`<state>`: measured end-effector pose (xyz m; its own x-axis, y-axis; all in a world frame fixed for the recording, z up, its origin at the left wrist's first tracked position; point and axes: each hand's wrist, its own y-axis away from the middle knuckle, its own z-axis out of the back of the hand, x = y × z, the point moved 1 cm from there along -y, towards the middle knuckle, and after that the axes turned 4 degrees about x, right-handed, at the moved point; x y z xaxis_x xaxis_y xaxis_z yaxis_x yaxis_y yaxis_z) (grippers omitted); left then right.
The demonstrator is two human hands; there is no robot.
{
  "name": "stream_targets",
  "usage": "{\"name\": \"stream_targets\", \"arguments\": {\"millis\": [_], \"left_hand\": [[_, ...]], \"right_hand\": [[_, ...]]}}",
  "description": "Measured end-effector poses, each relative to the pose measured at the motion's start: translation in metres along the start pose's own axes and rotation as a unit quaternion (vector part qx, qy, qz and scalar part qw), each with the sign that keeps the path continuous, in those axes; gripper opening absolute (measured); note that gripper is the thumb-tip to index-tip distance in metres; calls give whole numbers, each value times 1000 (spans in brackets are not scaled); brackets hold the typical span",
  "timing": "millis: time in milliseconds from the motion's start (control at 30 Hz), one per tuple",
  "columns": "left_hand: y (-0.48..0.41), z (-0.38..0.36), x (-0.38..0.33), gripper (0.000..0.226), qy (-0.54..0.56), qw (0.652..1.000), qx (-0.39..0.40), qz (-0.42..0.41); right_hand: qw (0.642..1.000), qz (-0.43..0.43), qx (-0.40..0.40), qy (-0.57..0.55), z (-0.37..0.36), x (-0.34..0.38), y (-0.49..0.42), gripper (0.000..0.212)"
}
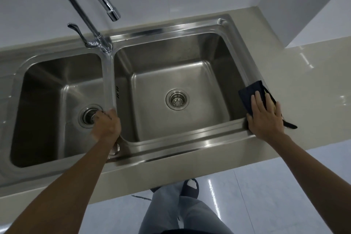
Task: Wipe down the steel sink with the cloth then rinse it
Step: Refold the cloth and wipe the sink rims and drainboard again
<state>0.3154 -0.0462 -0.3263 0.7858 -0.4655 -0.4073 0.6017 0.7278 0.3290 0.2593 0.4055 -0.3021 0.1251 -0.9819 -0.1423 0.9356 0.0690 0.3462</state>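
I see the sink (171, 143) set into the bench (288, 74), its long axis running left to right along the bench's front edge, with two bowls side by side. The cloth (249, 97) lies on the sink's right rim, close to the front right corner. It is dark and folded. Its long axis runs roughly front to back along that rim, and its far edge points toward the back of the bench. A thin dark tail (290, 125) trails off its near end onto the bench.

My right grip (266, 118) lies flat on the cloth with straight, spread fingers, pressing it down and not curled round it. My left grip (106, 124) rests on the front end of the divider (109, 78) between the bowls, with its fingers bent toward the left bowl. It is blurred, so I cannot tell whether it clasps the ridge or only leans on it.

The tap (89, 11) stands at the divider's back end. Its spout arcs over toward the right bowl and its lever points left. Each bowl has a round drain: the left one (86, 117) is just beside my left grip, and the right one (177, 99) is mid-bowl.
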Motion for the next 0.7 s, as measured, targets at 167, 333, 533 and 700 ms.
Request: {"name": "stream_targets", "arguments": {"millis": [167, 333, 533, 700], "left_hand": [[-27, -1, -33, 53, 40, 999, -25, -8], [-58, -6, -64, 54, 27, 998, -46, -22], [-75, -17, -68, 57, -15, 995, -93, -26], [-75, -20, -71, 60, -31, 992, -117, -22]], "right_hand": [[999, 15, -36, -15, -1, -3, -22, 64], [1000, 15, -27, -6, 3, 0, -48, 72], [998, 23, -53, 23, 17, 7, -99, 69], [996, 46, -54, 55, 38, 11, -155, 75]]}}
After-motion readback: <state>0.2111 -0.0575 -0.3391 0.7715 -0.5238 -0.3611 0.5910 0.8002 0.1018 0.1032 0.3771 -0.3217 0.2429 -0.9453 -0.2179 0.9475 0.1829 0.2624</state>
